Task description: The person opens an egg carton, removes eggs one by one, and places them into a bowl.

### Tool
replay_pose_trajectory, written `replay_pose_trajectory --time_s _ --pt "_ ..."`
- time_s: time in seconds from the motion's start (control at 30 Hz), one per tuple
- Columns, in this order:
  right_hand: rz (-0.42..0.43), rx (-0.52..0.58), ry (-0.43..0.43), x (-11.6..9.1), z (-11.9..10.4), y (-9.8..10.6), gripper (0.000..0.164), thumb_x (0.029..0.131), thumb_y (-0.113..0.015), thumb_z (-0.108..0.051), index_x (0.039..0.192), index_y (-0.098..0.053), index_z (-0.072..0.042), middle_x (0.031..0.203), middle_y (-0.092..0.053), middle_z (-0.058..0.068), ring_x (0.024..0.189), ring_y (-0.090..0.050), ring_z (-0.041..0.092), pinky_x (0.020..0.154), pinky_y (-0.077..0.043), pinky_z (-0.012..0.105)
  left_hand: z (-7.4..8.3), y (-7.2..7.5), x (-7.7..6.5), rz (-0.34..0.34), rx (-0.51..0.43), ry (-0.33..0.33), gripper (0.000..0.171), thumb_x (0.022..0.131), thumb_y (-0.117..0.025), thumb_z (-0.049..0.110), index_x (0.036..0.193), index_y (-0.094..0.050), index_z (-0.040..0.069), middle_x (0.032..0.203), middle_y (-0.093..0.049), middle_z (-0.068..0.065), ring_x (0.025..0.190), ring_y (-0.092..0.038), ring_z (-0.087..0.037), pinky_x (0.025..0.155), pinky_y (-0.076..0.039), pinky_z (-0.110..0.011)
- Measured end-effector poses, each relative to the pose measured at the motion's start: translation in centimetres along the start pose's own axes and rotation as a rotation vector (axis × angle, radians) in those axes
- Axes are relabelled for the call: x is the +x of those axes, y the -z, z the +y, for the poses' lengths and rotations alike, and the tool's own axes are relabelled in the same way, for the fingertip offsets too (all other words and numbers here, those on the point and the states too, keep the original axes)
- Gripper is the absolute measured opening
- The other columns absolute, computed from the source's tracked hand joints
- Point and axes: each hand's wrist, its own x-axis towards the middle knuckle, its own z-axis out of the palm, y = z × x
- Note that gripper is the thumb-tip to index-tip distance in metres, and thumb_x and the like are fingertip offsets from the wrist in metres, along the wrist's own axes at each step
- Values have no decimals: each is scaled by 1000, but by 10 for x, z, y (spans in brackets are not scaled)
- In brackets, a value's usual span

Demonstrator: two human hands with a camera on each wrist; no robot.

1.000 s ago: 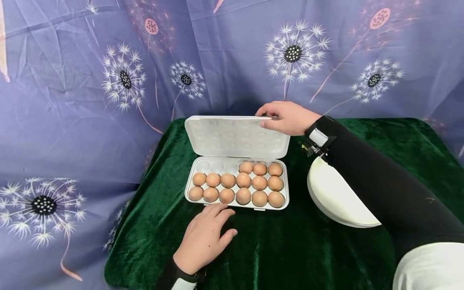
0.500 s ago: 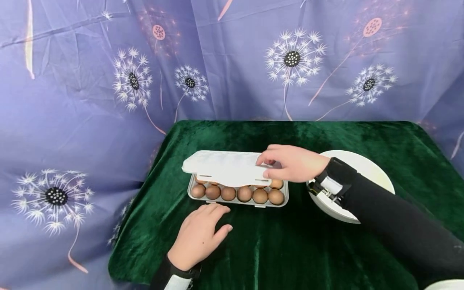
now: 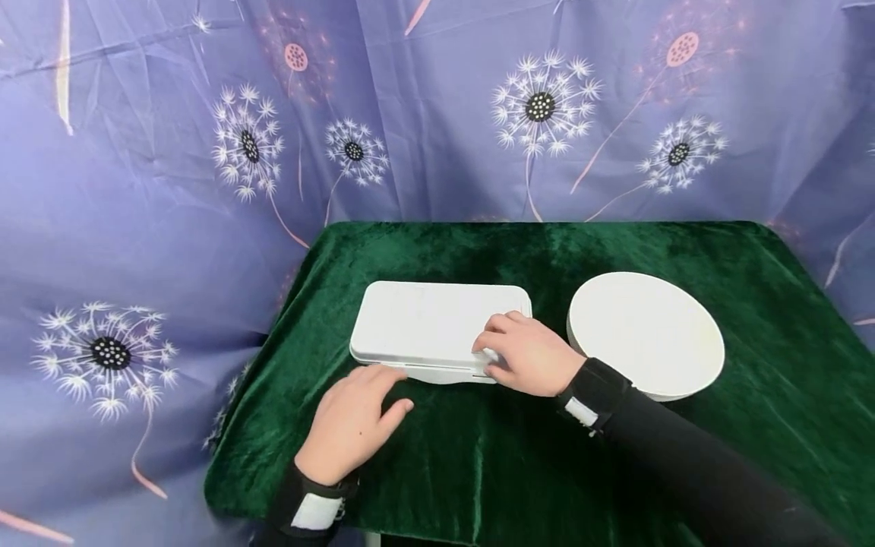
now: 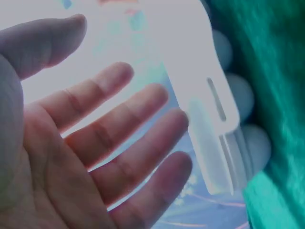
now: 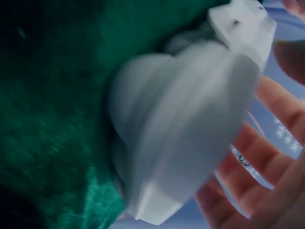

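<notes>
A long white plastic egg carton (image 3: pixel 431 319) lies on the green cloth with its lid down, hiding the eggs inside. My right hand (image 3: pixel 529 353) is on the lid's front right corner, fingers on top and thumb by the front edge. Its fingers (image 5: pixel 267 143) reach along the lid in the right wrist view. My left hand (image 3: pixel 352 425) is held by the carton's front left corner, fingers loosely extended and nothing in them. A slotted front flap (image 4: pixel 214 107) hangs over the rounded egg cups (image 4: pixel 238 98) in the left wrist view.
A large white bowl (image 3: pixel 645 334) stands right of the carton, close behind my right wrist. Dark green velvet cloth (image 3: pixel 465 251) covers the table. Purple curtains (image 3: pixel 437 114) with dandelion prints hang behind it and along the left side.
The carton's lid, raised and showing brown eggs a second ago, has swung forward and down under my right hand. My right hand came toward me with it; the left stayed near the front edge.
</notes>
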Motion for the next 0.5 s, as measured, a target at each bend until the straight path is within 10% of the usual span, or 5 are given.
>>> replay_pose_trajectory --time_s 0.5 --pt "94 -64 -78 -8 -10 -22 37 86 -81 -27 119 -67 -22 114 -55 2 101 -49 26 81 -40 42 -54 -3 49 -61 120 -41 68 87 -81 37 145 -55 12 154 -42 -20 143 -35 -39 108 -36 -60"
